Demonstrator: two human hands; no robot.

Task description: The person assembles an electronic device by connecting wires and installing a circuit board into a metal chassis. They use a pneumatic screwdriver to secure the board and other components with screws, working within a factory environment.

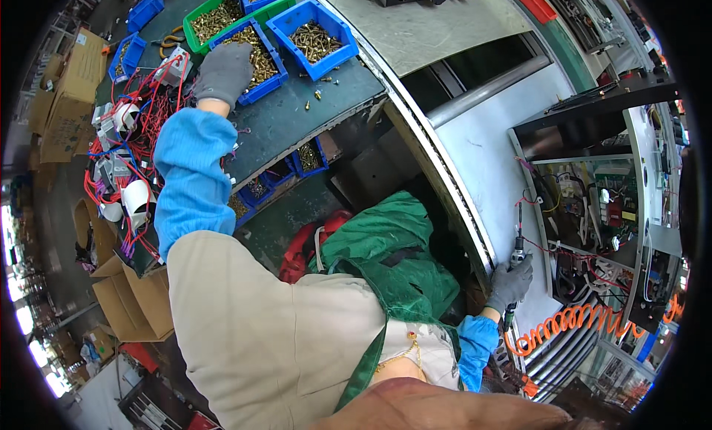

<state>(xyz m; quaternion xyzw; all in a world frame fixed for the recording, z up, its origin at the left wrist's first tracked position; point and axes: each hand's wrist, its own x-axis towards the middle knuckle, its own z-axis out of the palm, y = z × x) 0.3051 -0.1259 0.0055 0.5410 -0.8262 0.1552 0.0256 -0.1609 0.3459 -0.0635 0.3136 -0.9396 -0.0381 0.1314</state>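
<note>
My left hand [224, 72], in a grey glove, reaches over the near edge of a blue bin [261, 91] of brass-coloured screws [259, 57]. Its fingers are curled down at the bin, and their tips and anything between them are hidden. On the right, my gloved right hand [512, 283] is closed around a power screwdriver [518, 246], its thin bit pointing away from me. An open metal unit [593, 200] with circuit boards and wires stands beside the screwdriver.
Another blue bin [347, 51] and a green bin [194, 37] of screws stand close by. Red wire bundles [152, 122] with connectors lie left of my arm. An orange coiled hose [571, 320] runs near my right hand. Loose screws [317, 94] lie on the dark bench [297, 122].
</note>
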